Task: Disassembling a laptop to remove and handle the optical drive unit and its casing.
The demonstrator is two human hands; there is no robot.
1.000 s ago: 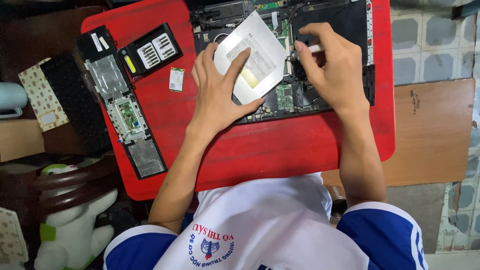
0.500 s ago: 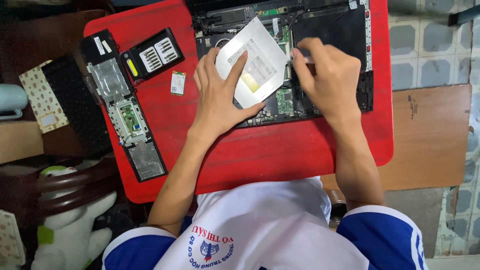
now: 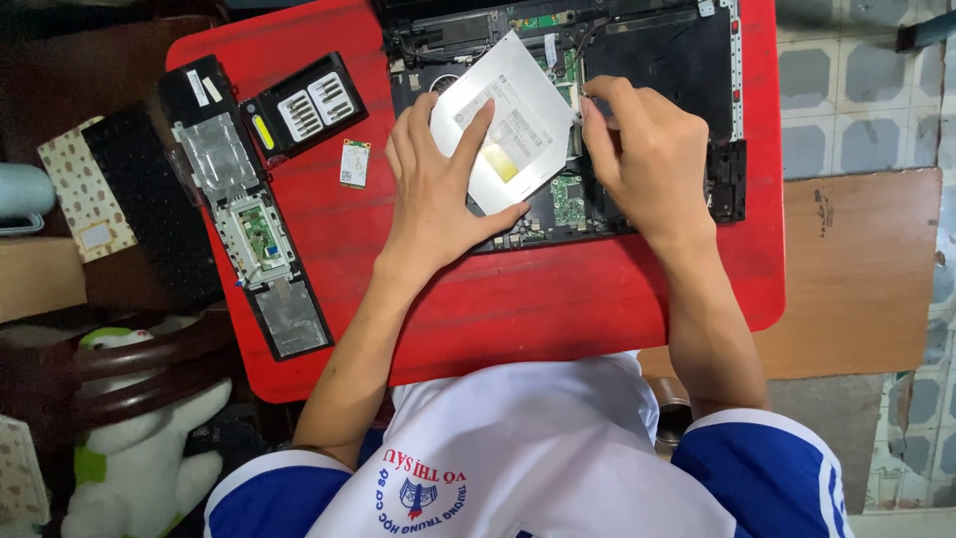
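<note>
The silver optical drive (image 3: 508, 120) lies tilted across the opened laptop chassis (image 3: 697, 120), which sits at the far edge of the red worktop (image 3: 558, 299). The left hand (image 3: 438, 189) is spread flat on the drive, index finger stretched along its top cover and thumb hooked under the near corner, so it presses and steadies rather than clasps. The right hand (image 3: 647, 159) is curled, its fingertips pinched at the drive's right edge where it meets the green circuit board (image 3: 568, 199); whether something small is held between those fingertips cannot be told. To do this well, the drive should be kept level and guided straight along its bay, with the flat hand giving only light pressure so the thin cover does not flex. The pinching fingers are best kept on the metal edge, clear of the board's components and the loose cables near the top. Off to the left lie a removed palm-rest panel (image 3: 249, 229), a black cover plate (image 3: 304, 105) and a small wireless card (image 3: 355, 162), well apart from the work, which is a sensible place for them.
</note>
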